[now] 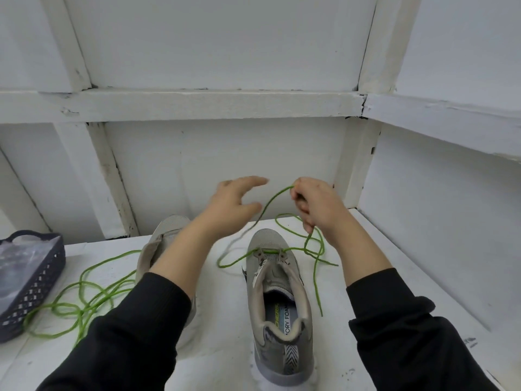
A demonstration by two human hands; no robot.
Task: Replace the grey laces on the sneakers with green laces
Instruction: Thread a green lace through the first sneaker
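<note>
While the right grip [318,204] is pinching a raised strand of the green lace [267,251] at the centre of the frame, the left grip [234,198] is hovering just beside it, fingers spread and holding nothing. That lace is running through the front pair of eyelets of a grey sneaker [277,292], which is standing upright right of centre on the white table [220,306], toe pointing toward the back wall. Both of its ends are trailing over the tabletop, one looping left of the toe, the other curling down the shoe's right side.

A second sneaker [160,244] is lying partly hidden behind the left forearm, its toe near the foot of the back wall. At lower left, a loose green lace [112,260] is sprawling in a tangle, reaching up to a dark basket [31,277] that is being cut off by the left edge of the frame.

Bare tabletop is stretching between the upright sneaker and the white side panel at right, and between the two shoes.
</note>
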